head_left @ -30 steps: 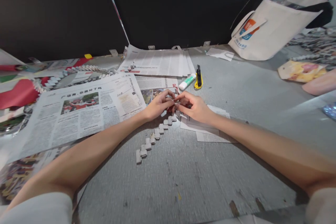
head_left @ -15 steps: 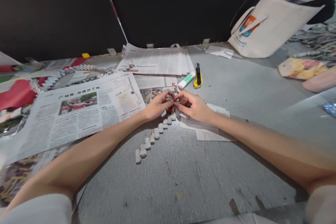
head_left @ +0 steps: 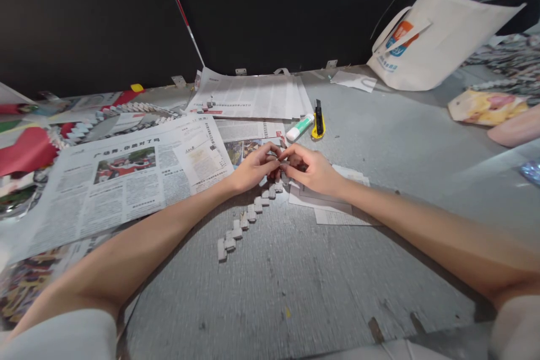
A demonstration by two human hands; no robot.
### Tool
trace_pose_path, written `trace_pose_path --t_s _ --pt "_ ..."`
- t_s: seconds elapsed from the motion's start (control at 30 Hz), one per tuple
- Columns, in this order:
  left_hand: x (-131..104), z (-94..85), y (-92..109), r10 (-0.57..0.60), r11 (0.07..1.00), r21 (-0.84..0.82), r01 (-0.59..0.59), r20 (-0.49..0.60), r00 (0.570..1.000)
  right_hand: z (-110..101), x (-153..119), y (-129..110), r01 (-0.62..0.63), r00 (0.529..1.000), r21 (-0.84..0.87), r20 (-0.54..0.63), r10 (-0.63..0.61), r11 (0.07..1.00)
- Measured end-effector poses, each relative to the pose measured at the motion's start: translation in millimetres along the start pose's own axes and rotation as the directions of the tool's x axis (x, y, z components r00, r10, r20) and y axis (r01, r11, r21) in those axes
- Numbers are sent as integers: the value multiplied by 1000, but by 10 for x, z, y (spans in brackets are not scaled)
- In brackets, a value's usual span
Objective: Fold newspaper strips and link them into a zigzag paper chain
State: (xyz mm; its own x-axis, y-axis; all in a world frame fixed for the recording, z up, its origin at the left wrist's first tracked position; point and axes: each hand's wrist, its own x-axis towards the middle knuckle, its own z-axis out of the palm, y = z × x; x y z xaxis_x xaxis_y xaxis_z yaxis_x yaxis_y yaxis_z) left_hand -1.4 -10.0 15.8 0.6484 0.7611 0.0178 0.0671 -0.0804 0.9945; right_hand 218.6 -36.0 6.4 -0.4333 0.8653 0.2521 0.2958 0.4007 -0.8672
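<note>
A zigzag chain of folded newspaper [head_left: 237,229] runs from the grey surface up to my fingers. My left hand [head_left: 258,167] is closed around its far end, thumb and fingertips pinched together. From the other side my right hand [head_left: 311,170] pinches the same end, its fingertips meeting those of the left. What exactly lies between the fingertips is mostly hidden. Just beyond the hands are a green and white glue stick [head_left: 300,127] and a yellow and black utility knife [head_left: 318,120]. Cut paper pieces [head_left: 346,216] lie partly under my right hand and wrist.
Newspaper sheets [head_left: 126,185] spread over the left side, with a longer folded-paper chain [head_left: 86,125] behind. A newspaper stack [head_left: 253,95] lies against the black panel [head_left: 274,11]. At the right stand a white tote bag [head_left: 442,39] and a yellow patterned packet [head_left: 485,108], near someone's bare skin.
Both hands stay at the chain's end in nearly the same pose. The view has shifted very slightly; nothing else visibly moved.
</note>
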Motion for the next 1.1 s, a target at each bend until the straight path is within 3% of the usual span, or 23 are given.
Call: trace_pose_path --t_s 0.43,0.73,1.1 --pt "18 -34 -88 23 999 -31 -23 10 1000 5 17 46 23 1000 -31 18 -23 999" --pt "-1 0 -11 -4 998 -63 4 -5 1000 -2 2 12 29 1000 -55 13 -28 998" --pt "15 9 -35 35 998 55 -33 -42 999 23 -5 88 -18 1000 122 -5 19 992"
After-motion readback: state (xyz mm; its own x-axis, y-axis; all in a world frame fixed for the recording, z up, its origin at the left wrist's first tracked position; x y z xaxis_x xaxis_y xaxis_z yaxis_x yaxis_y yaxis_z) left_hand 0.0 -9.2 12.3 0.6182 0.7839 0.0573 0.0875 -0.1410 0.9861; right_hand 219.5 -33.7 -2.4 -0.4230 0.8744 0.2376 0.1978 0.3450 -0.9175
